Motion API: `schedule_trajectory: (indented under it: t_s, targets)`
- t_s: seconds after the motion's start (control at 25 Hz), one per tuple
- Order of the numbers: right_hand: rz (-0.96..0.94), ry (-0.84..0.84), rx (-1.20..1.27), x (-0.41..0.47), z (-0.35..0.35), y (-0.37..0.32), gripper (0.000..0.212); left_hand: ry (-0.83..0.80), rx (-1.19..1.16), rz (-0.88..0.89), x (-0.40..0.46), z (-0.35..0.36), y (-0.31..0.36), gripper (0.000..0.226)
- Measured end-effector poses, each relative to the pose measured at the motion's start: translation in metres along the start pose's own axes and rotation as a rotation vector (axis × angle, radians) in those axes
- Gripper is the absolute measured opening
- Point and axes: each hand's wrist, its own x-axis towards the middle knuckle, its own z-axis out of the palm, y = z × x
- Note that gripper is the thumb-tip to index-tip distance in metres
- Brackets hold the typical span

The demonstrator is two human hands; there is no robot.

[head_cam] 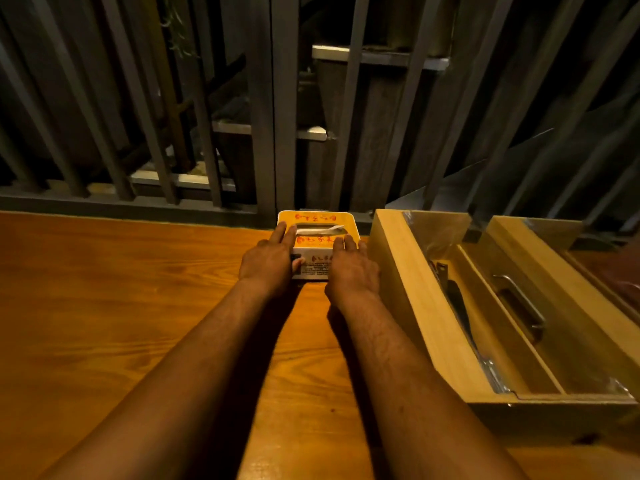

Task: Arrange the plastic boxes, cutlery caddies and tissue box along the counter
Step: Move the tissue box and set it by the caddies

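White tissue box [316, 237] (red print, seemingly lettering) between hands

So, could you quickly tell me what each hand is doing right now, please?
Left hand: gripping the left side of the tissue box, fingers on top.
Right hand: gripping the box's right side, fingers on top.
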Motion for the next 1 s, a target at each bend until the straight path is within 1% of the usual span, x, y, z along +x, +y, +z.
schedule_trajectory:
  t_s: [0.2,0.4,0.56,0.68,0.76,0.8,0.92,1.0]
  targets:
    - [0.006,-0.003,0.021,0.026,0.001,0.001,0.095,0.002,-0.027,0.01,0.025,0.007,-0.002,0.076]
    - [0.006,0.002,-0.008,0.03,0.002,0.001,0.096,0.005,-0.052,0.03,0.03,0.009,-0.003,0.076]
    - [0.004,-0.044,-0.036,0.032,-0.001,0.0,0.096,-0.024,-0.026,0.052,0.033,0.01,-0.005,0.078]
    - [-0.002,-0.096,-0.001,0.033,-0.018,-0.002,0.091,-0.056,0.056,0.057,0.03,-0.007,-0.004,0.092]
    - [-0.022,-0.055,0.031,0.025,-0.037,-0.002,0.084,-0.009,0.034,0.046,0.018,-0.026,-0.001,0.098]
    - [-0.046,-0.016,0.038,0.017,-0.047,-0.002,0.078,0.018,0.009,0.053,0.007,-0.036,0.002,0.094]
    - [-0.121,0.12,0.066,-0.021,-0.08,0.002,0.065,0.104,-0.044,0.096,-0.036,-0.062,0.015,0.066]
    - [-0.138,0.195,0.122,-0.055,-0.097,0.013,0.057,0.164,-0.163,0.098,-0.068,-0.076,0.03,0.055]
